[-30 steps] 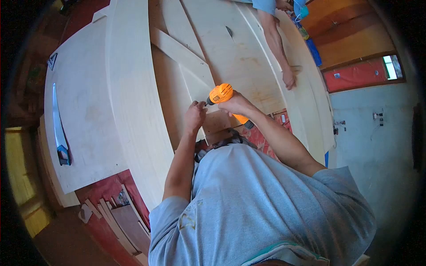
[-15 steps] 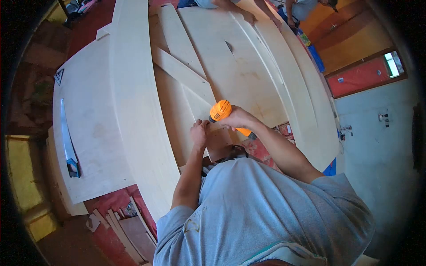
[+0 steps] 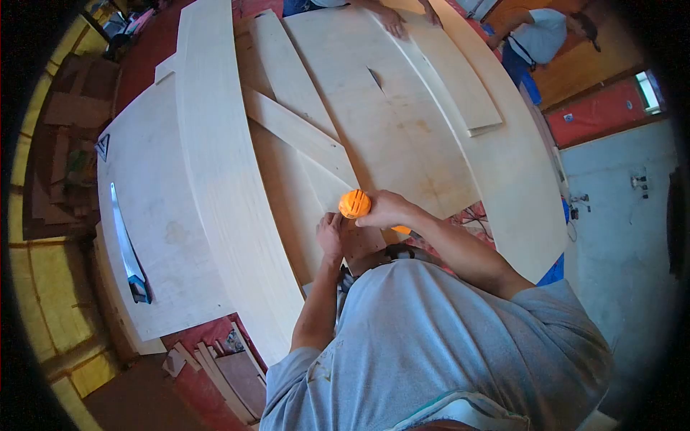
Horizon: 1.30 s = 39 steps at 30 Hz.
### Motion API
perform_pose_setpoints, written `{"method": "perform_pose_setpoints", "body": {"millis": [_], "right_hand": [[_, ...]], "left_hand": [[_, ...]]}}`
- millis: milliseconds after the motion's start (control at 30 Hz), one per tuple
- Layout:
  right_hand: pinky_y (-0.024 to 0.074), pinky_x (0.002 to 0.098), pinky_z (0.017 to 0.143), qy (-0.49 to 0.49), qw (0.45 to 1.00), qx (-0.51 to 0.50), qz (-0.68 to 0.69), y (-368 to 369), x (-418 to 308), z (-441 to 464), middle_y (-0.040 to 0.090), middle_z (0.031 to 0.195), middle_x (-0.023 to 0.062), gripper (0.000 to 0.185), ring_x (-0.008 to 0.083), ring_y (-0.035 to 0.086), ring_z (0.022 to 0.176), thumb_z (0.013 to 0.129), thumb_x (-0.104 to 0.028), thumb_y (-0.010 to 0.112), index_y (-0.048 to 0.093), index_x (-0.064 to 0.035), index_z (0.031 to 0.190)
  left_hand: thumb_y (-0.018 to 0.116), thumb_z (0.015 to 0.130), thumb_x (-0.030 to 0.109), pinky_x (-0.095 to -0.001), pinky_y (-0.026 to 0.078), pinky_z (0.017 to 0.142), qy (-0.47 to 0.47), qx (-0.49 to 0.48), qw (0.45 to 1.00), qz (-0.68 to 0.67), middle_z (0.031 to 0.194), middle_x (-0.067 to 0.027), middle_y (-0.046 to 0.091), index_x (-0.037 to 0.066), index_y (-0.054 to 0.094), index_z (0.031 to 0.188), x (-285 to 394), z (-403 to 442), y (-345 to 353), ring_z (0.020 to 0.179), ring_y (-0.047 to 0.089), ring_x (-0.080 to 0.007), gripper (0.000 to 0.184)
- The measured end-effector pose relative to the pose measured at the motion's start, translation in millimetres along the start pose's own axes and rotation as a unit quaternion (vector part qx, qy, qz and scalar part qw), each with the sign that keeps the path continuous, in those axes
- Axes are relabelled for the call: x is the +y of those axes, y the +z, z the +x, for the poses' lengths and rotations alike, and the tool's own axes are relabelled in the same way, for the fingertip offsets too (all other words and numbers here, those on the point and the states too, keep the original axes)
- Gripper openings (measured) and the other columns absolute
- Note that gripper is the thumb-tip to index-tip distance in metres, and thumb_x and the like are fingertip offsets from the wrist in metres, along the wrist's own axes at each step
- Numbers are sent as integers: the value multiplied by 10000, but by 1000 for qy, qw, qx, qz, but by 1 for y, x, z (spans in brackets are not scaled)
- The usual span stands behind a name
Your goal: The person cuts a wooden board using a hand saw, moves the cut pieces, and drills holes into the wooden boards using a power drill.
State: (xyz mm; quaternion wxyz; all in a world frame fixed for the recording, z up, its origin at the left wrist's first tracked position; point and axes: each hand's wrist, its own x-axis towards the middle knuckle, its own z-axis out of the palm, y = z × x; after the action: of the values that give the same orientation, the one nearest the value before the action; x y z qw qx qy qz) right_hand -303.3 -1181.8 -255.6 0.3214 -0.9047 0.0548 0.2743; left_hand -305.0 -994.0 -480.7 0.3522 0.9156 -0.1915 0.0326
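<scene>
My right hand (image 3: pixel 386 210) is wrapped round an orange power drill (image 3: pixel 354 204), whose rounded back end faces up toward the camera. Just left of it, my left hand (image 3: pixel 331 233) has its fingers pressed together close to the drill's front; whatever they pinch is too small or hidden. Both hands are over the near end of a joined wooden frame, where a diagonal wooden piece (image 3: pixel 298 133) meets a long strip (image 3: pixel 295 65). The drill's tip and the point it touches are hidden.
A handsaw (image 3: pixel 128 241) and a small triangular square (image 3: pixel 103 147) lie on the left plywood sheet (image 3: pixel 162 194). A wide pale board (image 3: pixel 215 158) runs beside the frame. At the top, a person's hands (image 3: pixel 393 23) touch a board; another person (image 3: pixel 543 36) is at upper right. Offcuts (image 3: pixel 219 373) lie lower left.
The view has shifted, showing more at the top and left. The drill now points more steeply downward. A co-worker's hands have moved to the far end, and another person has come further into view.
</scene>
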Motion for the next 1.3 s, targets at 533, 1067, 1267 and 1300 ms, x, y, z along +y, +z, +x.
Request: {"method": "perform_pose_setpoints", "body": {"millis": [533,1067,1267,1300], "right_hand": [[590,354,610,7,968,134,214,-138,6,137,723,784,47,242,169,688,579,852,-280,734,707,-63,955],[578,350,591,36,985,66,157,-179,-6,268,710,777,69,235,158,670,578,848,-226,712,675,-35,981],[556,351,535,75,985,43,151,-187,-28,282,682,761,82,256,167,637,547,831,-189,710,643,-24,1015],[555,352,536,86,985,44,146,-187,-29,284,679,761,85,264,171,635,544,827,-185,712,639,-24,1023]], "left_hand": [[795,858,252,-425,479,807,-61,39,997,11,956,5,690,210,765,953,22,-3,4,925,663,-251,108],[785,841,194,-431,445,785,-44,38,998,28,973,3,668,233,708,994,27,3,1,896,631,-251,176],[773,843,187,-433,451,770,-41,56,997,17,965,-5,663,225,711,982,29,5,4,885,625,-255,157],[773,843,187,-433,451,770,-41,52,998,13,965,-5,663,225,711,982,31,4,3,885,625,-255,157]]}}
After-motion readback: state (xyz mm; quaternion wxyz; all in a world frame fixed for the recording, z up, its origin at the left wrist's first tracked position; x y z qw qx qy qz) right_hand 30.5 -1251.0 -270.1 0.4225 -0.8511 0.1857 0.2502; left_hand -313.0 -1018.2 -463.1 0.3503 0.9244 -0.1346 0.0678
